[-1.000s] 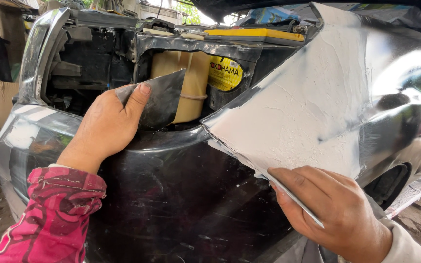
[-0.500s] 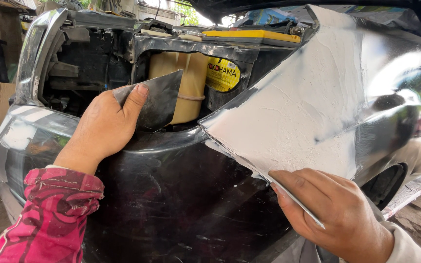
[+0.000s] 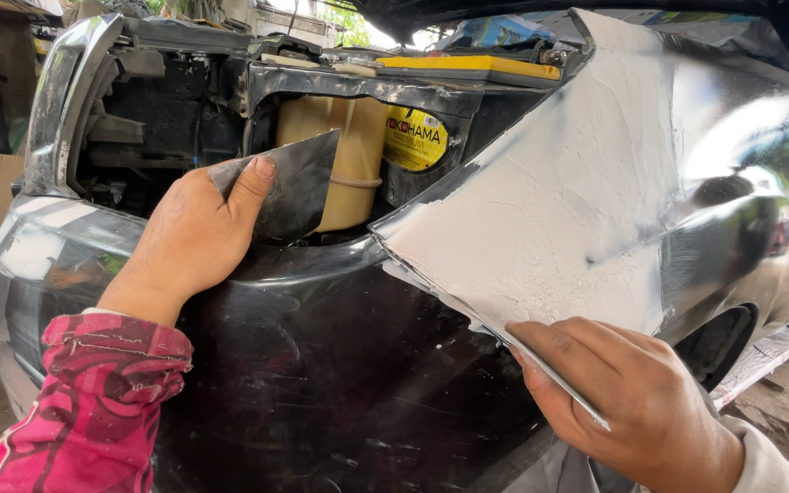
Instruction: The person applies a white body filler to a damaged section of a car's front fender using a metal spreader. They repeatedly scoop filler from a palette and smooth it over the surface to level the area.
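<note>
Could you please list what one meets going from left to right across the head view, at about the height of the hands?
Pink sleeve → left hand → dark spreader → yellowish tank → white filler patch → right hand holding a thin blade → wheel arch.

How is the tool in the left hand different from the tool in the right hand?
The left hand holds a dark flat spreader off the car, face showing; the right hand presses a thin pale blade, seen edge-on, against the white filler patch. Both are flat spreading tools.
</note>
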